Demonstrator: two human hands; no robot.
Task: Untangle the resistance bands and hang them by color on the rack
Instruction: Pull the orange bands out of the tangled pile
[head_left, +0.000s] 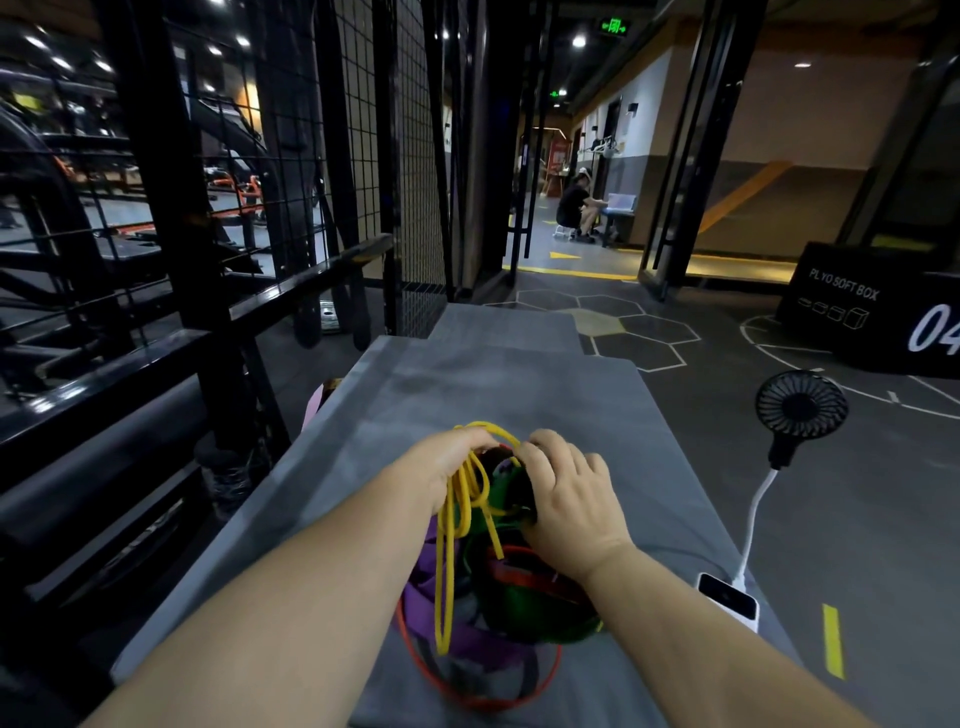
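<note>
Band tangle lies on bench, near end, centre. Left hand and right hand sit side by side on the tangle's far part. Rack stands left of bench. Power bank at bench's right edge; fan right of it, past the edge. Plyo box on floor, far right, behind fan.

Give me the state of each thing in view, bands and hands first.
yellow band, looped over the left hand, not yet freed.
purple band, tangled with the others on the grey pad.
red band, tangled, on the pad.
green band, tangled, on the pad.
left hand, grips yellow loops.
right hand, fingers curled round the top of the bundle.
fan, upright; running or not, cannot tell.
</note>
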